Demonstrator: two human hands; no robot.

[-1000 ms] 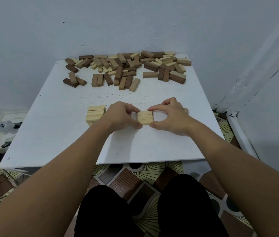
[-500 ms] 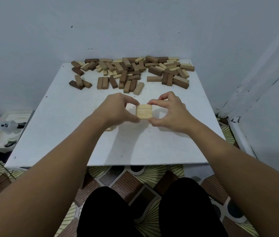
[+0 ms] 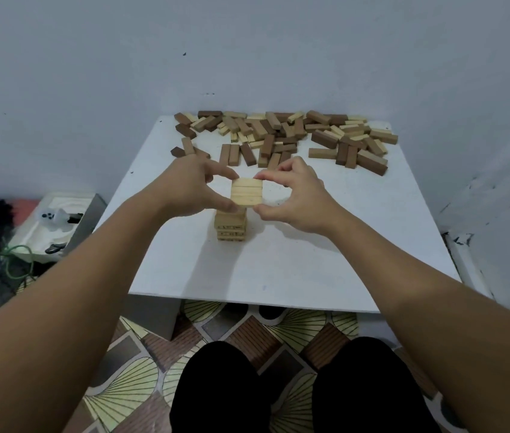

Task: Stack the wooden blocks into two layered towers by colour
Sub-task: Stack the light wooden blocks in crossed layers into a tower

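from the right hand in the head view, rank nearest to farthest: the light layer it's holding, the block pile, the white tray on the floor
1. Light layer: pinched by the right hand, with the left hand on its other side, atop the light tower.
2. Block pile: just beyond the hand, along the table's far edge.
3. White tray: on the floor, off the table's left side.

White square surface (image 3: 325, 270) against the wall carries a loose pile of dark and light wooden blocks (image 3: 281, 135) along its far edge and a short light-block tower (image 3: 231, 228) standing near its middle.
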